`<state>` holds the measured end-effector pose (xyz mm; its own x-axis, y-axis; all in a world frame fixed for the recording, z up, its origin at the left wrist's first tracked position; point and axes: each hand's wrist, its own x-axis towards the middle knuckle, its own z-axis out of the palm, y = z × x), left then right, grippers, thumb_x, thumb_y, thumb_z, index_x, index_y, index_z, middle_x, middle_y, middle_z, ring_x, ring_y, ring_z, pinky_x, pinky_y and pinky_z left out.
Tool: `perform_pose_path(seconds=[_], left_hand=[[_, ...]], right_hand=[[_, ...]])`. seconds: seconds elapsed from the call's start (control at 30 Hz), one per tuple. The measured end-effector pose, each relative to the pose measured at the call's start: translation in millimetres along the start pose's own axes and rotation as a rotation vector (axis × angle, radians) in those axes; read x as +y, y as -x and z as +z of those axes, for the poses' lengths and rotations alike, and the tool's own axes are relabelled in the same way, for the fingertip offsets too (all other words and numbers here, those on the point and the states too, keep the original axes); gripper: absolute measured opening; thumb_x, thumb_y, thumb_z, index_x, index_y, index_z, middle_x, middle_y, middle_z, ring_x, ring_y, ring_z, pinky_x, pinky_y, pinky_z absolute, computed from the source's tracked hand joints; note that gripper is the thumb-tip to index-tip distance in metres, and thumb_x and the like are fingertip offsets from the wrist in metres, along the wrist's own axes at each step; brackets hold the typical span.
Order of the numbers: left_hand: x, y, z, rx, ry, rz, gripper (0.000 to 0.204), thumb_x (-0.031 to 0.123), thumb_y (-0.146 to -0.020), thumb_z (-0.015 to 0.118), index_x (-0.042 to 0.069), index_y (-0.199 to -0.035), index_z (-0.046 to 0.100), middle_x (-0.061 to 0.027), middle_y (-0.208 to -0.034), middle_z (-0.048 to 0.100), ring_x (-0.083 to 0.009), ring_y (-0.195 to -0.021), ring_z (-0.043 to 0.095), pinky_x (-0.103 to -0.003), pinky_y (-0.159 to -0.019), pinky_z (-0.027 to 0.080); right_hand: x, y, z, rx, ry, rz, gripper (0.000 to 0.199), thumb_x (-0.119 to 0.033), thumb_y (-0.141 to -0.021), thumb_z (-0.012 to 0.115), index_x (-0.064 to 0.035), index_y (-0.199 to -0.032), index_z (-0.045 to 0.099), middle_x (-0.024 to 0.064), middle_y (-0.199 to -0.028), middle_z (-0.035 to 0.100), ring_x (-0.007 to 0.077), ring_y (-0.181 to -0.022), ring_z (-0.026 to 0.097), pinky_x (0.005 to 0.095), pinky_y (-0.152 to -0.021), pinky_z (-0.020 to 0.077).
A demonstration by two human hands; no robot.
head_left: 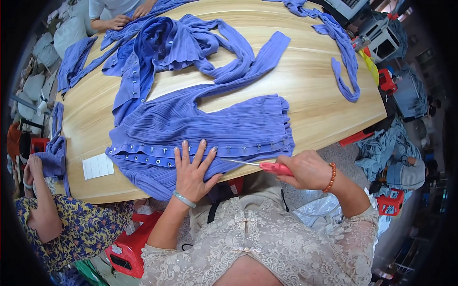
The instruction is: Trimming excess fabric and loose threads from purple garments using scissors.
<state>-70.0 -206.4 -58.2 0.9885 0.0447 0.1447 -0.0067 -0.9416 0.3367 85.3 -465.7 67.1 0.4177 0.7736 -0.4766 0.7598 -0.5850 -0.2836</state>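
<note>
A blue-purple ribbed cardigan (229, 119) lies flat in front of me, its sleeve stretched toward the far side. Metal fasteners run along its front band, with round eyelets beside them. My left hand (192, 172) rests on the band, fingers spread flat against the fabric. In my right hand (310, 170) is a pair of red-handled scissors (273, 168); the slim metal blades point left, over the cardigan's near edge. Part of the handle is hidden by my fingers.
More blue-purple garments (167, 47) are heaped farther back on the wooden table (315, 95). A white paper label (98, 166) lies at the left. One co-worker's hands (119, 21) handle fabric at the far side; another person (47, 209) sits at the left. Red stools (131, 245) stand below.
</note>
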Motion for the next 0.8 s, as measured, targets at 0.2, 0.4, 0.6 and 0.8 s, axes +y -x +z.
perform_pose_path(seconds=[0.2, 0.4, 0.6, 0.8], left_hand=[[0.8, -0.1, -6.3, -0.063, 0.053, -0.009, 0.065, 0.043, -0.080, 0.069, 0.016, -0.136, 0.052, -0.0149, -0.152, 0.032, -0.0463, -0.141, 0.017, -0.061, -0.112, 0.008], [36.0, -16.4, -17.2, 0.003, 0.070, 0.103, 0.074, 0.035, -0.079, 0.072, 0.010, -0.142, 0.043, -0.0164, -0.154, 0.028, -0.0406, -0.144, 0.016, -0.058, -0.114, 0.007], [36.7, -22.6, 13.5, -0.106, 0.048, 0.119, 0.074, 0.045, -0.078, 0.071, 0.013, -0.140, 0.047, -0.0098, -0.153, 0.032, -0.0382, -0.143, 0.020, -0.059, -0.114, 0.008], [35.7, -25.3, 13.2, -0.114, 0.037, 0.146, 0.071, 0.046, -0.078, 0.070, 0.015, -0.138, 0.049, -0.0092, -0.152, 0.034, -0.0403, -0.142, 0.020, -0.061, -0.112, 0.009]], right_hand=[[8.4, 16.3, 17.8, 0.097, -0.181, -0.037, 0.024, -0.025, -0.087, 0.064, -0.0094, -0.103, 0.057, 0.0153, -0.078, 0.066, 0.0354, -0.074, 0.065, 0.0459, -0.065, 0.0495], [28.2, 37.8, 37.8, 0.247, -0.237, -0.033, 0.029, -0.024, -0.085, 0.065, -0.0107, -0.110, 0.057, 0.0141, -0.080, 0.066, 0.0343, -0.076, 0.065, 0.0428, -0.067, 0.0495], [29.9, 47.2, 26.4, 0.118, -0.073, 0.074, 0.027, -0.028, -0.086, 0.065, -0.0104, -0.104, 0.057, 0.0145, -0.073, 0.065, 0.0360, -0.070, 0.064, 0.0460, -0.062, 0.0487], [13.4, 19.6, 20.8, 0.065, -0.120, 0.020, 0.031, -0.035, -0.088, 0.061, -0.0081, -0.103, 0.055, 0.0174, -0.072, 0.065, 0.0370, -0.073, 0.065, 0.0474, -0.065, 0.0485]])
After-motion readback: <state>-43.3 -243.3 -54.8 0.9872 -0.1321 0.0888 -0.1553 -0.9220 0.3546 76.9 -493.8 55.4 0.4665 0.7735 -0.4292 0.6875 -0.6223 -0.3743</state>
